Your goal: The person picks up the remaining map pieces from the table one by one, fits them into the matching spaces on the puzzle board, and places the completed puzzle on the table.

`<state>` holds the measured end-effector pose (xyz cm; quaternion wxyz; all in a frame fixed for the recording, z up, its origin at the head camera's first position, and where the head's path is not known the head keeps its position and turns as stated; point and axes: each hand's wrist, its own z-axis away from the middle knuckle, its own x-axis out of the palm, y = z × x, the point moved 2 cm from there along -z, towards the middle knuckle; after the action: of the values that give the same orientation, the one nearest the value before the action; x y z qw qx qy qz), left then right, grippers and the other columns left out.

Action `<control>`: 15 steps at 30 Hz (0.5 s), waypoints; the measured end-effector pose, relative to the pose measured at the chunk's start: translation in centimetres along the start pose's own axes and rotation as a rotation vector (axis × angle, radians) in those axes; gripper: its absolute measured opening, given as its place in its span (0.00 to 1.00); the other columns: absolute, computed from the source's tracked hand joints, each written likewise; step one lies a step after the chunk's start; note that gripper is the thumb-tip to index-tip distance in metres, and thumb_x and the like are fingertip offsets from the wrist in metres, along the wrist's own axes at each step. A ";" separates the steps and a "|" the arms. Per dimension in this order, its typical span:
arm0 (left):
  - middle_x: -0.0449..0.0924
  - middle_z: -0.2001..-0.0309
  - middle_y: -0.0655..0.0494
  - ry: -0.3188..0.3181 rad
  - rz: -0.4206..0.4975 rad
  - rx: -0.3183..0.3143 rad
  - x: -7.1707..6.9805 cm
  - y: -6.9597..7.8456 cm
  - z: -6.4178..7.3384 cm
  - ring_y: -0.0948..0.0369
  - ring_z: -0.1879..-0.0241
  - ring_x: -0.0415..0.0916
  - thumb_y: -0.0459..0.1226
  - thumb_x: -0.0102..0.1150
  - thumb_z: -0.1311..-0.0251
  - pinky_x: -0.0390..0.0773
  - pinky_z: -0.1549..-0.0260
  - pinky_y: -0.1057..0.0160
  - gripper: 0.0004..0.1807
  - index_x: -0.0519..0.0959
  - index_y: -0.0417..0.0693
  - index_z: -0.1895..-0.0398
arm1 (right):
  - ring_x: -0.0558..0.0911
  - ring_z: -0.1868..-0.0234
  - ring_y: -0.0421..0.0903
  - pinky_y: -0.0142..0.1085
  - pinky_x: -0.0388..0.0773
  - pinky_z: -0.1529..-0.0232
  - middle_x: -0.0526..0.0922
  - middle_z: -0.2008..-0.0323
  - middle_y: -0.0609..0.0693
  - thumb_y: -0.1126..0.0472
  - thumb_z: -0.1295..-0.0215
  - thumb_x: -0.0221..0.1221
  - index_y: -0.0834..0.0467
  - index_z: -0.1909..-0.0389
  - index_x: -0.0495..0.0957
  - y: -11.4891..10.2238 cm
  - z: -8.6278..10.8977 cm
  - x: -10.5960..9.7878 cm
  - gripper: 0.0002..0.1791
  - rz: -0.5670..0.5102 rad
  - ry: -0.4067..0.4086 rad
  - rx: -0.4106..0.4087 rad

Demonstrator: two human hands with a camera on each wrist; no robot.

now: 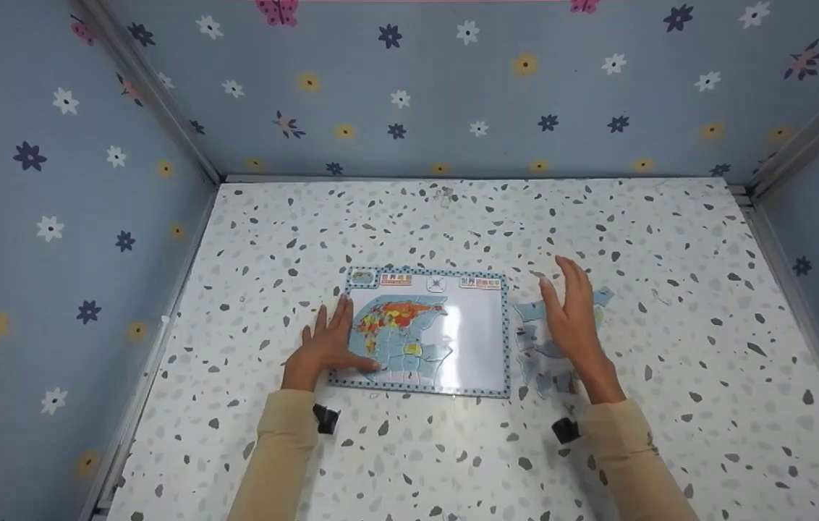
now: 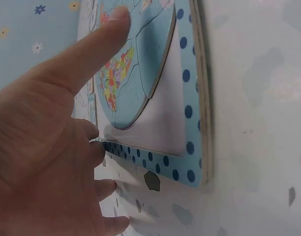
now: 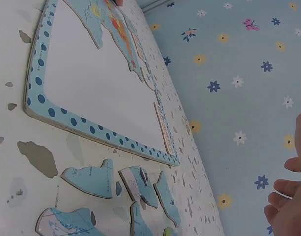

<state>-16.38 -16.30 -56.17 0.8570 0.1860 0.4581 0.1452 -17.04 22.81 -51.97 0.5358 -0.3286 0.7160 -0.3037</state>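
Head view: map puzzle partly filled, blue dotted border; both hands, fingers outstretched.

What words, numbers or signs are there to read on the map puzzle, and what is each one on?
"世界": starts the top-left label on the puzzle board; the rest is too blurred.
"世界": seems to start the top-right label; the rest is too blurred.
A star-shaped sign: on the small white square between them.
Tiny print on the dotted border and loose pieces: too small to read.
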 end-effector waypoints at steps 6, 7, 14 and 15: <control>0.20 0.23 0.52 -0.050 -0.048 -0.002 0.2 0.0 0.6 0.45 0.26 0.18 0.56 0.78 0.67 0.33 0.30 0.37 0.77 0.30 0.47 0.24 | 0.57 0.28 0.53 0.53 0.51 0.28 0.60 0.31 0.58 0.52 0.26 0.46 0.59 0.30 0.60 0.7 1.0 -0.8 0.27 -0.075 0.024 0.007; 0.20 0.23 0.52 -0.057 -0.054 -0.002 0.2 0.0 0.7 0.45 0.26 0.18 0.55 0.79 0.67 0.33 0.30 0.37 0.77 0.29 0.47 0.24 | 0.57 0.28 0.53 0.53 0.51 0.28 0.61 0.31 0.58 0.53 0.25 0.45 0.59 0.30 0.60 0.8 1.1 -1.0 0.27 -0.083 0.031 0.008; 0.20 0.23 0.50 -0.068 -0.081 -0.017 0.0 0.2 0.9 0.44 0.26 0.18 0.50 0.81 0.69 0.35 0.30 0.37 0.78 0.30 0.45 0.24 | 0.59 0.30 0.52 0.54 0.54 0.29 0.61 0.32 0.58 0.54 0.25 0.45 0.59 0.31 0.61 1.6 1.6 -2.3 0.26 -0.136 0.065 0.039; 0.20 0.23 0.50 -0.066 -0.082 -0.017 0.0 0.2 0.9 0.44 0.26 0.18 0.50 0.81 0.69 0.36 0.30 0.37 0.78 0.30 0.45 0.24 | 0.60 0.30 0.52 0.53 0.54 0.30 0.61 0.32 0.57 0.54 0.25 0.45 0.58 0.31 0.61 1.7 1.6 -2.4 0.26 -0.135 0.070 0.045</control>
<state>-15.66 -16.31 -55.60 0.8784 0.1645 0.4356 0.1075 -15.21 25.59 -52.33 0.4958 -0.3534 0.7036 -0.3664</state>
